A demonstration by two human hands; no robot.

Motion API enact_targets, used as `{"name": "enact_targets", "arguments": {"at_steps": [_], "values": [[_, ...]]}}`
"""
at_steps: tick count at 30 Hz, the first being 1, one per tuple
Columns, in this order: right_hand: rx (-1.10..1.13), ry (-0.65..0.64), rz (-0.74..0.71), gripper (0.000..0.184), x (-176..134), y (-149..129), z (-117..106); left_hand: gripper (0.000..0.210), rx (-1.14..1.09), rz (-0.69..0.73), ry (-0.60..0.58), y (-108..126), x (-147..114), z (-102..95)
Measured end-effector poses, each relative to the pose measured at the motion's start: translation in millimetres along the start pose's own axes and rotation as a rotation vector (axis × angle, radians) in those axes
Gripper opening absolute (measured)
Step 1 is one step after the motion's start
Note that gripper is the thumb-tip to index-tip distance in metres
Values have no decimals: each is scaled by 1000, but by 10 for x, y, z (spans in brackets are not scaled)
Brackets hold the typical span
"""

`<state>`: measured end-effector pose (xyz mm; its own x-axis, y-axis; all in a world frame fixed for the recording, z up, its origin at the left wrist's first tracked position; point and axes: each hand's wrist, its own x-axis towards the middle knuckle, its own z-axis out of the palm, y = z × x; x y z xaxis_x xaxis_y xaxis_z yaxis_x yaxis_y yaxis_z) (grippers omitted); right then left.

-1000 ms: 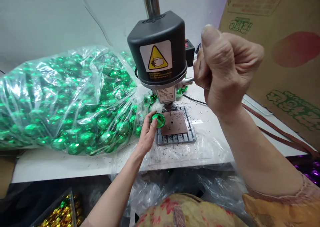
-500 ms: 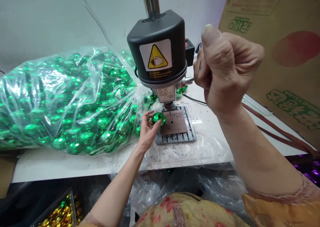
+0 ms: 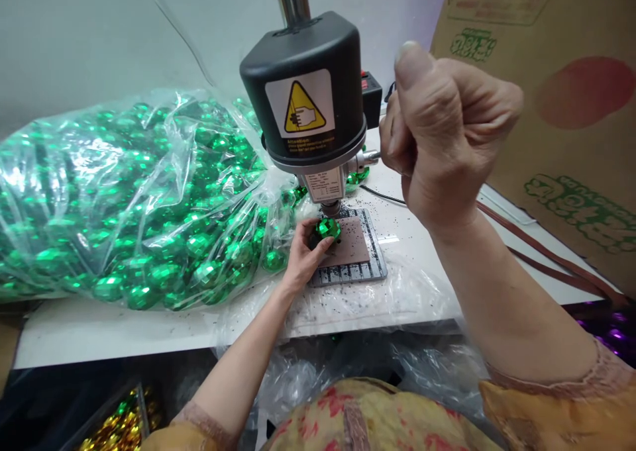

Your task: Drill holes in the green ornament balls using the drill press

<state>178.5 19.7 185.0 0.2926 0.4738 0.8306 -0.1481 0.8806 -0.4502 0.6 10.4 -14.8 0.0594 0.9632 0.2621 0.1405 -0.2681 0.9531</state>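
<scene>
My left hand [image 3: 305, 255] is closed on a shiny green faceted ball [image 3: 328, 229], thumb in front and fingers behind. The ball sits directly under the chuck [image 3: 330, 208] of a small black bench drill press [image 3: 303, 93], over the brown pad on its slotted metal base [image 3: 377, 265]. Whether the ball touches the drill bit or the pad I cannot tell. Up on the right, my right hand [image 3: 447, 133] is a fist around the end of the drill press's feed lever [image 3: 371, 157]; most of the lever is hidden in it.
A big clear plastic bag [image 3: 124, 199] of green balls fills the left of the white table [image 3: 124, 332]. Dark chips surround the base. A cardboard box [image 3: 561, 120] stands at the right, near brown straps [image 3: 551, 265]. Gold balls [image 3: 116, 431] lie below the table at lower left.
My left hand has moved the green ball a little right and back, from beside the drill bit to under the chuck. My right hand keeps its hold on the lever.
</scene>
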Motion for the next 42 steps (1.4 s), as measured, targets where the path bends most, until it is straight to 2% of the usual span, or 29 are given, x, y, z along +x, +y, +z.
{"name": "enact_targets", "arguments": {"at_steps": [6, 11, 18, 24, 30, 35, 42], "values": [[95, 38, -17, 57, 4, 21, 21, 64, 24, 9, -80, -17, 28, -3], [113, 24, -25, 57, 2, 26, 22, 59, 48, 4, -116, 35, -14, 64], [91, -12, -69, 57, 38, 66, -9, 56, 76, -1, -52, 78, -91, 208], [72, -29, -126, 49, -18, 89, -25, 51, 93, 20, -39, 63, -93, 190], [-64, 99, -130, 56, -252, 89, -81, 52, 83, 8, -38, 33, -97, 194], [-123, 28, -81, 56, -325, 33, -138, 52, 66, 9, -44, 35, -98, 198], [-156, 59, -162, 61, -359, 109, -166, 52, 67, 14, -39, 19, -95, 202]]}}
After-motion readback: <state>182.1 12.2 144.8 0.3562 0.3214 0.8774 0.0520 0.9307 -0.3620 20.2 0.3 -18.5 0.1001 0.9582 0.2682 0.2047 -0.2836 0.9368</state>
